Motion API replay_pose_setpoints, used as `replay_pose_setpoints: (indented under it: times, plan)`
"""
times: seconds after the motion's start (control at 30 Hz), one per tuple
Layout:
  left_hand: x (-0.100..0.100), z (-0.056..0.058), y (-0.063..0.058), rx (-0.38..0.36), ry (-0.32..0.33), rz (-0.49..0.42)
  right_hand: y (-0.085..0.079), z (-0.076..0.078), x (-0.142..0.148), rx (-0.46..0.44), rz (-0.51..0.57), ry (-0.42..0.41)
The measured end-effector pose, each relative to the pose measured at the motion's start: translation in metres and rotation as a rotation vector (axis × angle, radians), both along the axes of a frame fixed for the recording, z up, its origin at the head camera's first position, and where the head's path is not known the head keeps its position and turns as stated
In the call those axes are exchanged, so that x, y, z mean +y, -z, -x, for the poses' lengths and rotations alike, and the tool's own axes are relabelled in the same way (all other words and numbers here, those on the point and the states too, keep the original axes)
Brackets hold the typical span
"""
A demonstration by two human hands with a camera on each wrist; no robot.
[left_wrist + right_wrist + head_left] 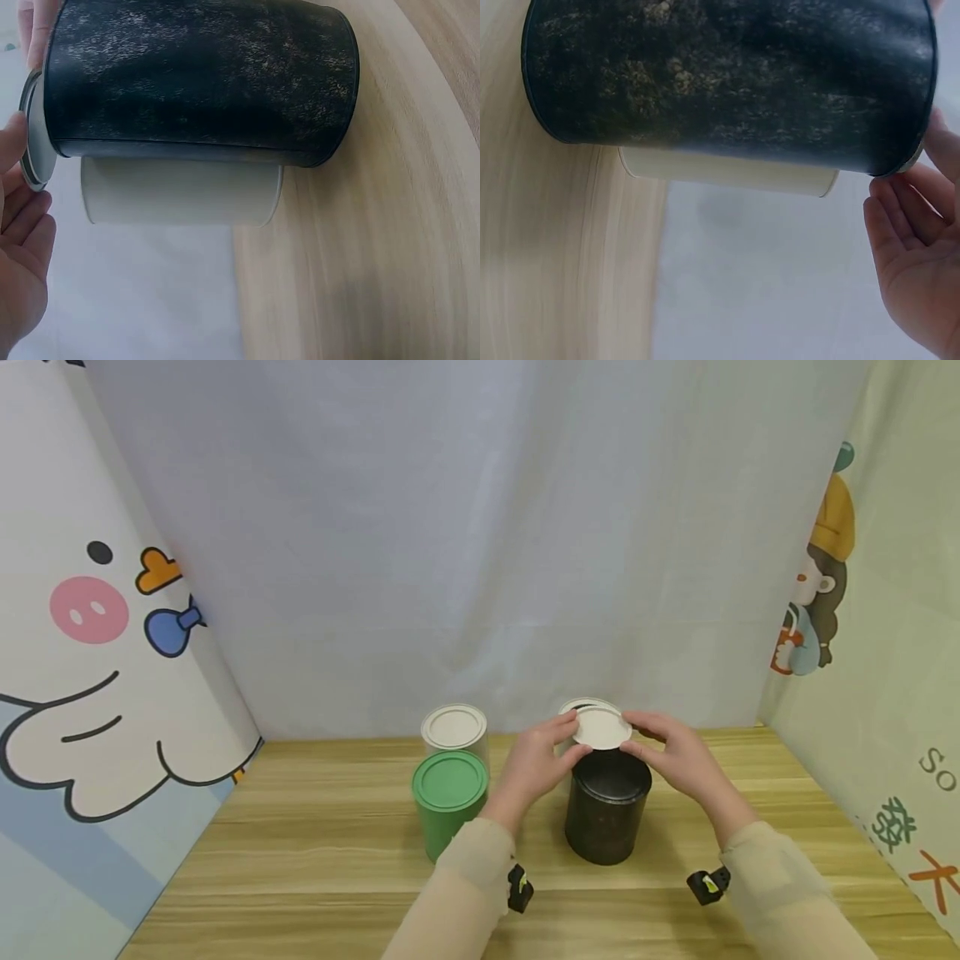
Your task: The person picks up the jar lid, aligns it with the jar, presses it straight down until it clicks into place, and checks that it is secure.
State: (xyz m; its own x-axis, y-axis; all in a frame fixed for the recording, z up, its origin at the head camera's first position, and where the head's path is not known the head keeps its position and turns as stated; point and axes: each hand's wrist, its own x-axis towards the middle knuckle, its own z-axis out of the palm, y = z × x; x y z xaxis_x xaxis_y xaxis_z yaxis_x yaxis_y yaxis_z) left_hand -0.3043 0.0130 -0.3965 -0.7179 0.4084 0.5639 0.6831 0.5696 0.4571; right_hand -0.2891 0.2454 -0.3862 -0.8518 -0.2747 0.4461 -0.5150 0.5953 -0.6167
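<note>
Both my hands hold a round white lid [602, 728] by its opposite edges, tilted, above and behind the black can [606, 822]. My left hand [534, 762] has thumb and fingers at the lid's left edge; my right hand [681, 756] pinches its right edge. Behind the black can stands a white can [180, 191], whose rim and a dark strip of its inside show past the lid. In the left wrist view the lid appears edge-on beside the black can's top. The right wrist view mostly hides it behind that can.
To the left stand a green can [450, 783] with a green lid on and, behind it, another white can [453, 727] with its lid on. A wooden table [322, 860] carries them all. A pale curtain [450, 543] hangs at the back, with printed cloths at both sides.
</note>
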Motion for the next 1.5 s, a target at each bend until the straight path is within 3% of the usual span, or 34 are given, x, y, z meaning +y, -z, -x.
replay_pose_setpoints:
  times: [0.2, 0.5, 0.8, 1.1, 1.5]
  plan:
    - [0.011, 0.007, 0.006, 0.036, -0.096, -0.039, 0.006, 0.013, 0.000, 0.004, 0.027, 0.020]
    - [0.016, 0.012, 0.011, 0.005, -0.157, -0.027, 0.013, 0.023, -0.002, -0.015, 0.050, 0.045]
    - [0.017, 0.017, 0.014, -0.035, -0.174, -0.017, 0.021, 0.035, -0.004, -0.021, 0.012, 0.080]
    - [0.019, 0.022, 0.009, -0.007, -0.215, 0.097, 0.017, 0.036, -0.006, -0.074, -0.009, 0.098]
    - [0.026, 0.020, 0.006, -0.075, -0.235, 0.129, 0.019, 0.040, -0.004, -0.065, -0.004, 0.095]
